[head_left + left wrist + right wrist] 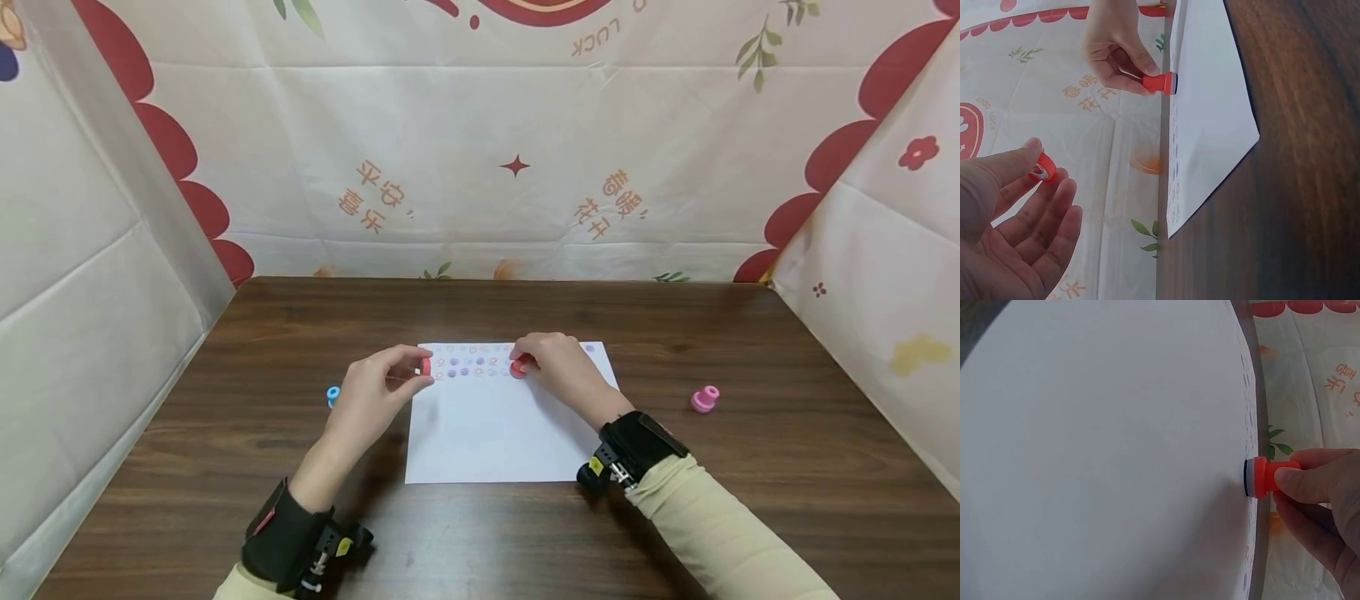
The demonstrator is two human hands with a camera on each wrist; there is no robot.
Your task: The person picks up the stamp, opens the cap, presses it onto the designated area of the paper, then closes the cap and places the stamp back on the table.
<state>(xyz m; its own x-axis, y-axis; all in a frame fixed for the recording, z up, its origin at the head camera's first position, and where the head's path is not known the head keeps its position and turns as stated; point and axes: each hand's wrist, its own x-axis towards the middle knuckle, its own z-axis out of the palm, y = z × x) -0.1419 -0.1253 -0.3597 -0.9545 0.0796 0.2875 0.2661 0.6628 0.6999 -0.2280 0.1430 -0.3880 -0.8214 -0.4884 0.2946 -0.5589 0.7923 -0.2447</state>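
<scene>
Blue stamp (333, 395) half hidden behind left hand (375, 396).

A small red stamp (518, 367) with a flared base and a dark rim is pinched by the fingertips of the right hand (557, 367) and is set upright, face down, on a white sheet of paper (495, 425), among rows of small round prints near the sheet's far edge. A small red cap (426, 366) is pinched between thumb and forefinger of the left hand (375, 396), held off the sheet at its left edge.
</scene>
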